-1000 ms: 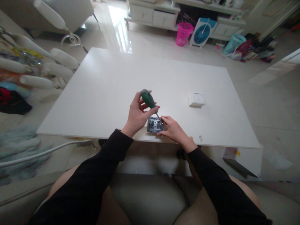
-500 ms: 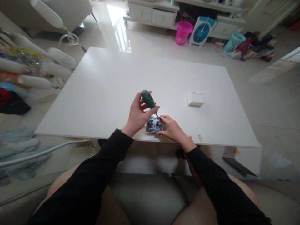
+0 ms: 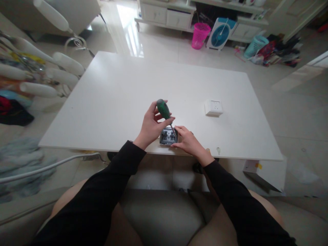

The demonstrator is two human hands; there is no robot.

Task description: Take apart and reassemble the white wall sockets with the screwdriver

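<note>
A screwdriver [image 3: 163, 108] with a green handle and grey end cap is held at a tilt in my left hand [image 3: 151, 125], fingers closed round it. Its metal shaft slants down to the right edge of a dark socket panel [image 3: 168, 136], whose inner side faces up near the table's front edge. My right hand [image 3: 189, 140] grips the panel's right side between thumb and fingers. The screwdriver's tip is too small to make out against the panel. Farther right stands a white wall socket on its box [image 3: 214, 108].
The white table [image 3: 128, 85] spreads ahead and to both sides. Small bits [image 3: 218, 150] lie at its front edge, right of my wrist. Beyond, on the floor, are a pink basket [image 3: 200, 36], a blue fan [image 3: 220, 33] and a teal basket [image 3: 255, 46].
The screwdriver handle has shifted slightly right and tipped a little more upright, my left fingers moving with it. My right hand and the panel stay in place.
</note>
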